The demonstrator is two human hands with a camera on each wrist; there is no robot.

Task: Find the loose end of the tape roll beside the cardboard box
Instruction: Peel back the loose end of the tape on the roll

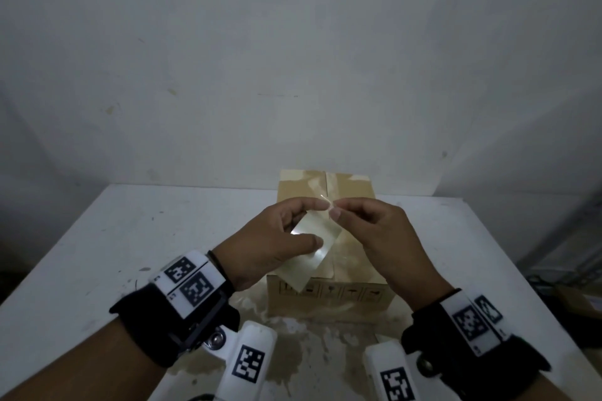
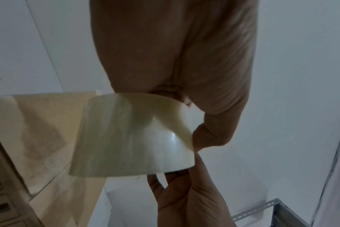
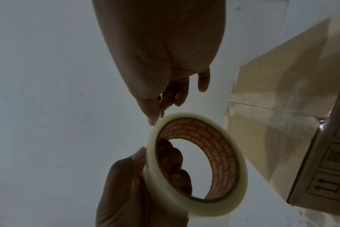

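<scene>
A roll of clear tape (image 1: 321, 246) with an orange printed core (image 3: 223, 153) is held above the taped cardboard box (image 1: 353, 192). My left hand (image 1: 319, 223) grips the roll, thumb on its outer face and fingers through the core. My right hand (image 1: 334, 208) pinches at the roll's upper rim with thumb and forefinger. A thin shiny sliver (image 1: 323, 197) stands up at the pinch; I cannot tell if it is the tape's end. The left wrist view shows the roll's smooth outer face (image 2: 130, 135) in front of the box (image 2: 45, 122). In the right wrist view my right fingertips (image 3: 165, 101) meet the roll's rim (image 3: 241, 184).
The box stands at the middle of a white table (image 1: 130, 238), close to a pale wall. Brownish stains (image 1: 309, 338) mark the table in front of the box. A grey metal shelf frame (image 2: 266, 210) and dark clutter (image 1: 573, 290) lie off the table's right side.
</scene>
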